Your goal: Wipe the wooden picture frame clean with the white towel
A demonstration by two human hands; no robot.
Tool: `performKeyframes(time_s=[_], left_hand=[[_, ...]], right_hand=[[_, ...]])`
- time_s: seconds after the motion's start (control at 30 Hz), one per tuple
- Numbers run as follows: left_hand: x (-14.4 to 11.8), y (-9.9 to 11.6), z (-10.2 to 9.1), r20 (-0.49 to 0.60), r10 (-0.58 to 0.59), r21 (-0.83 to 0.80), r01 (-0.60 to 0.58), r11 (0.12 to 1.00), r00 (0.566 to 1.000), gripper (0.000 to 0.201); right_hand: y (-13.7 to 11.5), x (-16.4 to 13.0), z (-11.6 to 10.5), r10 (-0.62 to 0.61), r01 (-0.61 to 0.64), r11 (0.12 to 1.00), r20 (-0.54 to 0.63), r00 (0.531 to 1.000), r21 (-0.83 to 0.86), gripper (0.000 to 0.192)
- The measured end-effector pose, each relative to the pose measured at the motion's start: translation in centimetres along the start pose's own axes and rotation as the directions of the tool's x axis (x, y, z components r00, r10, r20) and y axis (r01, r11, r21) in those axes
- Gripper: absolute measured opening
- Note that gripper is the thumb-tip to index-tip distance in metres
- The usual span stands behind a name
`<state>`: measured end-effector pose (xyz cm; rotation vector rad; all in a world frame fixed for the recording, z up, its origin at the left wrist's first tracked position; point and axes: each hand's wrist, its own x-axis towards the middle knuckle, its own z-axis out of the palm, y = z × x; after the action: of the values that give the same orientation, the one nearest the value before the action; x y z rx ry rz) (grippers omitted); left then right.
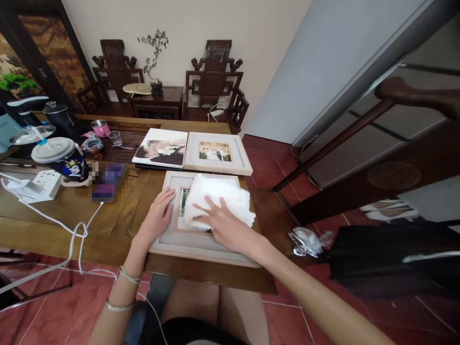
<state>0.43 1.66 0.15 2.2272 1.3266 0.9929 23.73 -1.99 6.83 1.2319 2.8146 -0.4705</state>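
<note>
A light wooden picture frame [204, 243] lies flat near the front edge of the wooden table. Across its middle is spread a white cloth [230, 194], covering most of the picture inside. My right hand [221, 218] presses down on the cloth with its fingers spread. At the frame's left side rests my left hand [158, 213], fingers stretched out along the border. Behind this frame stand two more items side by side: a second pale picture frame [240, 153] with a photo in it, and a photo panel [165, 151] to its left.
On the left of the table [132, 191] are a phone [108, 182] on a white cable, a lidded cup [68, 160], a power strip [45, 184] and a pink mug [100, 128]. A wooden chair [334, 172] stands at right, with a crumpled clear plastic bag [311, 239] on it.
</note>
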Motion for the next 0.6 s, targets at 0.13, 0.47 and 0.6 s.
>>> performKeyframes(time_s=[0.13,0.47,0.6], left_hand=[[0.0,0.0,0.0,0.006,0.000,0.010,0.000,1.000,1.000,0.039],[0.0,0.3,-0.1,0.011,-0.048,-0.028,0.049,0.998,0.999,0.043],[-0.1,0.8,-0.5,0.028,-0.083,-0.084,0.085,0.993,0.996,0.052]], right_hand=[[-2.5,-3.0,-1.4,-0.124,0.106,0.986,0.139,0.983,0.133,0.084],[-1.3,0.0,-0.2,-0.118,0.115,0.985,0.017,0.993,0.132,0.076],[0.5,4.7,0.0,0.030,-0.035,0.998,-0.102,0.994,-0.044,0.075]])
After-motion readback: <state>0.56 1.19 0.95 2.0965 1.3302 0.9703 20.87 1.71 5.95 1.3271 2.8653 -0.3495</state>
